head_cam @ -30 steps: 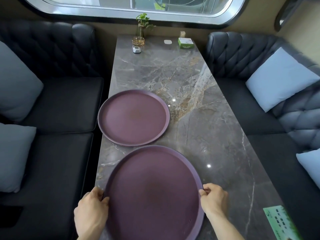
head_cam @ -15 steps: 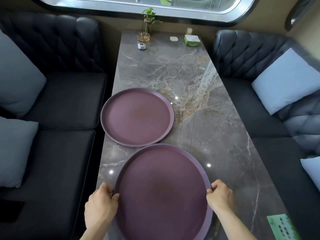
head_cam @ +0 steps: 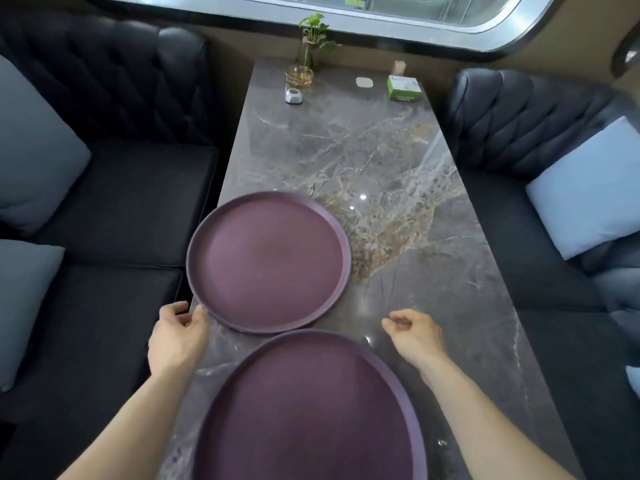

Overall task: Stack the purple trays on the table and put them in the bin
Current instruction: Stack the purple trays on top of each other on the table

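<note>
Right at 6 o'clock, closest to the camera, sits the near purple tray [head_cam: 308, 410], flat on the grey marbled tabletop [head_cam: 433, 271] with its bottom edge cut off by the frame. Nobody's holding it; both forearms just pass along either side of it.

Just past it, around 9 o'clock from that tray's far rim, the left hand [head_cam: 176, 336] is at the tabletop's left edge with its fingers [head_cam: 199, 315] on the near-left rim of the far purple tray [head_cam: 268, 259]. Looks like a light hold on the rim, thumb on top, though I can't tell if the grip is tight. Over around 2 o'clock from the near tray, the right hand [head_cam: 415, 336] hovers above bare tabletop, fingers loosely curled and holding nothing, clear of both trays.

The far tray is toward the left side of the tabletop, its near rim just beside the near tray's far rim; can't tell if they touch.

Way out at 12 o'clock, the back end has a small plant [head_cam: 313, 36] in a glass, an amber glass dish [head_cam: 299, 77], a little white gadget [head_cam: 293, 96], and a green box [head_cam: 403, 88]. Dark tufted sofas [head_cam: 121, 209] run along both sides with pale cushions [head_cam: 585, 188].
</note>
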`<state>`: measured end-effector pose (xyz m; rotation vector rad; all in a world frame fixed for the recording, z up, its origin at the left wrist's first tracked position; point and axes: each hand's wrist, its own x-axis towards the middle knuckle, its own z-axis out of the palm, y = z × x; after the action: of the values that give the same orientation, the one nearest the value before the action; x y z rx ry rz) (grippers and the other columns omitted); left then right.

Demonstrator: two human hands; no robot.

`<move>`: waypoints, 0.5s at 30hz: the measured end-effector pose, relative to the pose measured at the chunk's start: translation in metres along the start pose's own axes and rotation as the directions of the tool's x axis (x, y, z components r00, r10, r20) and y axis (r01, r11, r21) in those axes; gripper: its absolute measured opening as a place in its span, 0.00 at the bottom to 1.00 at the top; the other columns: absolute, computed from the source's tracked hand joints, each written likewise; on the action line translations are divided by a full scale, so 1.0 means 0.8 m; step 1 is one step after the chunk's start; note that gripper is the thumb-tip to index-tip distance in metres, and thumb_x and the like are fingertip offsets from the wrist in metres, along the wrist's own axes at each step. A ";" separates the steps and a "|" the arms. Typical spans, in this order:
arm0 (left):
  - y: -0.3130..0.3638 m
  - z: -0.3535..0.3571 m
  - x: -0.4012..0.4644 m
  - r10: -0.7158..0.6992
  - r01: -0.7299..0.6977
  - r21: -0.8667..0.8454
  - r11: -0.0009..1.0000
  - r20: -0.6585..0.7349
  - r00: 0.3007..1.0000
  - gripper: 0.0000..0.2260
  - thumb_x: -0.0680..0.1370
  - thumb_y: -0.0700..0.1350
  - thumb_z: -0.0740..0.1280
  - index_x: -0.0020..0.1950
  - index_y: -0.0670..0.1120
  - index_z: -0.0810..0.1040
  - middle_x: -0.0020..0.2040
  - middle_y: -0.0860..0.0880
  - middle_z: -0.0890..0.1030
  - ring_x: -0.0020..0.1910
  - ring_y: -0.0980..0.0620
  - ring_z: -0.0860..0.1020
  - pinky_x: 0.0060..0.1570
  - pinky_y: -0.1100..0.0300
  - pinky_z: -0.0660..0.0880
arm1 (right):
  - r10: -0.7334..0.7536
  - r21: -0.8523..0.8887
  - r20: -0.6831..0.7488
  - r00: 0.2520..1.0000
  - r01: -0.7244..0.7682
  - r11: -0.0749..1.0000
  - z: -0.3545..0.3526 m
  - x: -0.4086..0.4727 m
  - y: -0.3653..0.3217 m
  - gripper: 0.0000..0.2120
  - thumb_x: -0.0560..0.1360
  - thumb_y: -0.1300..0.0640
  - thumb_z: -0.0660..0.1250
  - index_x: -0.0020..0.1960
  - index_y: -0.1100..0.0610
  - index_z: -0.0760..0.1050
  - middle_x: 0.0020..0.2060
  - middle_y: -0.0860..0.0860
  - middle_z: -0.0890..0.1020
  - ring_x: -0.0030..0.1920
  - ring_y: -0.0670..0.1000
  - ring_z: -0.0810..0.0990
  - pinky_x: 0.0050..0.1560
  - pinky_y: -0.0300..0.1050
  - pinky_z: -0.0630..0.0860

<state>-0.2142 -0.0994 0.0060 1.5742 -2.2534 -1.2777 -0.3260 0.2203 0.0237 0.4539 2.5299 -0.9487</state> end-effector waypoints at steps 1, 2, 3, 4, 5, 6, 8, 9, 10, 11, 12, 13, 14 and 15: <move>0.007 0.005 0.013 -0.011 0.011 -0.004 1.000 -0.004 1.000 0.23 0.76 0.56 0.64 0.68 0.47 0.72 0.62 0.46 0.81 0.60 0.40 0.77 0.56 0.47 0.72 | -0.016 0.016 0.008 1.000 0.015 1.000 0.004 0.014 -0.012 0.14 0.73 0.52 0.73 0.58 0.55 0.83 0.51 0.53 0.87 0.57 0.54 0.82 0.62 0.46 0.74; 0.014 0.010 0.024 -0.023 0.022 -0.017 1.000 -0.006 1.000 0.25 0.76 0.57 0.64 0.69 0.47 0.70 0.64 0.45 0.79 0.62 0.41 0.76 0.58 0.47 0.72 | -0.031 0.029 0.018 0.999 0.030 0.999 0.009 0.027 -0.023 0.14 0.74 0.52 0.73 0.58 0.55 0.83 0.51 0.53 0.86 0.57 0.54 0.82 0.62 0.46 0.74; 0.020 0.015 0.035 -0.041 0.040 -0.038 0.998 -0.007 0.999 0.27 0.75 0.58 0.64 0.71 0.48 0.69 0.66 0.45 0.77 0.63 0.41 0.76 0.60 0.46 0.72 | -0.040 0.045 0.027 0.999 0.039 0.998 0.014 0.040 -0.032 0.15 0.74 0.52 0.73 0.59 0.54 0.82 0.51 0.52 0.86 0.58 0.54 0.82 0.61 0.46 0.74; 0.024 0.019 0.045 -0.066 0.066 -0.064 0.996 -0.006 0.998 0.29 0.74 0.59 0.64 0.72 0.49 0.67 0.68 0.45 0.76 0.65 0.41 0.75 0.63 0.45 0.71 | -0.048 0.063 0.033 0.998 0.046 0.997 0.019 0.051 -0.042 0.16 0.74 0.52 0.73 0.60 0.54 0.82 0.52 0.52 0.86 0.58 0.54 0.82 0.61 0.45 0.74; 0.028 0.023 0.055 -0.090 0.089 -0.091 0.992 -0.002 0.996 0.31 0.74 0.59 0.65 0.74 0.50 0.66 0.70 0.46 0.74 0.66 0.42 0.74 0.65 0.45 0.70 | -0.054 0.078 0.033 0.998 0.051 0.996 0.024 0.061 -0.052 0.17 0.74 0.51 0.72 0.62 0.53 0.80 0.54 0.52 0.85 0.60 0.53 0.81 0.62 0.45 0.73; 0.032 0.027 0.064 -0.109 0.109 -0.123 0.986 0.006 0.994 0.33 0.73 0.59 0.65 0.76 0.51 0.64 0.71 0.46 0.73 0.68 0.43 0.73 0.66 0.46 0.69 | -0.062 0.094 0.028 0.998 0.059 0.994 0.028 0.070 -0.062 0.20 0.74 0.50 0.72 0.65 0.53 0.78 0.57 0.52 0.84 0.61 0.54 0.80 0.63 0.46 0.72; 0.040 0.033 0.078 -0.133 0.138 -0.202 0.970 0.039 0.990 0.35 0.73 0.59 0.66 0.78 0.52 0.60 0.74 0.46 0.70 0.71 0.44 0.71 0.69 0.47 0.67 | -0.090 0.134 0.033 0.995 0.085 0.987 0.039 0.088 -0.077 0.27 0.74 0.48 0.72 0.71 0.50 0.72 0.66 0.52 0.79 0.67 0.54 0.76 0.68 0.50 0.71; 0.044 0.037 0.084 -0.135 0.145 -0.247 0.958 0.060 0.989 0.36 0.73 0.58 0.67 0.79 0.53 0.58 0.76 0.46 0.68 0.72 0.45 0.70 0.70 0.48 0.66 | -0.116 0.154 0.049 0.992 0.107 0.982 0.044 0.096 -0.085 0.31 0.74 0.47 0.72 0.74 0.49 0.68 0.70 0.52 0.75 0.70 0.54 0.73 0.71 0.53 0.69; 0.049 0.040 0.088 -0.131 0.150 -0.293 0.944 0.083 0.988 0.36 0.74 0.56 0.67 0.79 0.53 0.56 0.76 0.46 0.66 0.73 0.45 0.69 0.70 0.50 0.65 | -0.141 0.178 0.078 0.987 0.125 0.976 0.049 0.103 -0.091 0.34 0.73 0.46 0.72 0.76 0.47 0.64 0.74 0.51 0.70 0.73 0.53 0.69 0.73 0.56 0.67; 0.051 0.043 0.092 -0.122 0.151 -0.339 0.929 0.106 0.987 0.36 0.76 0.55 0.67 0.80 0.53 0.54 0.77 0.47 0.65 0.73 0.46 0.69 0.70 0.52 0.65 | -0.157 0.213 0.114 0.981 0.130 0.968 0.053 0.109 -0.099 0.38 0.72 0.45 0.72 0.78 0.45 0.60 0.77 0.50 0.66 0.76 0.52 0.66 0.74 0.58 0.66; 0.054 0.047 0.095 -0.113 0.155 -0.384 0.910 0.129 0.985 0.36 0.77 0.53 0.67 0.80 0.53 0.53 0.78 0.47 0.64 0.73 0.47 0.68 0.69 0.54 0.64 | -0.154 0.258 0.158 0.975 0.110 0.960 0.056 0.113 -0.106 0.41 0.72 0.44 0.72 0.79 0.43 0.55 0.78 0.49 0.63 0.77 0.51 0.63 0.75 0.59 0.64; 0.055 0.050 0.097 -0.109 0.164 -0.422 0.892 0.150 0.983 0.36 0.77 0.52 0.67 0.81 0.53 0.51 0.78 0.48 0.62 0.74 0.48 0.67 0.69 0.55 0.64 | -0.146 0.315 0.213 0.966 0.074 0.946 0.060 0.117 -0.112 0.44 0.72 0.44 0.72 0.79 0.41 0.50 0.79 0.48 0.60 0.78 0.51 0.61 0.76 0.59 0.63; 0.057 0.053 0.097 -0.108 0.172 -0.448 0.877 0.164 0.981 0.37 0.77 0.52 0.67 0.81 0.54 0.50 0.79 0.48 0.60 0.74 0.49 0.66 0.70 0.55 0.63 | -0.142 0.373 0.268 0.953 0.033 0.927 0.062 0.118 -0.118 0.45 0.72 0.44 0.72 0.79 0.39 0.46 0.80 0.48 0.57 0.79 0.50 0.59 0.76 0.58 0.61; 0.057 0.056 0.098 -0.111 0.177 -0.462 0.869 0.167 0.980 0.38 0.76 0.53 0.68 0.81 0.54 0.49 0.80 0.48 0.59 0.75 0.49 0.65 0.72 0.54 0.62 | -0.141 0.420 0.313 0.939 -0.004 0.908 0.064 0.119 -0.123 0.46 0.73 0.45 0.71 0.79 0.39 0.43 0.81 0.48 0.54 0.79 0.50 0.57 0.76 0.58 0.59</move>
<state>-0.3063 -0.1326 -0.0194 1.5193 -1.7091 -1.8543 -0.4379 0.1296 -0.0023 0.2875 2.0440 -1.4679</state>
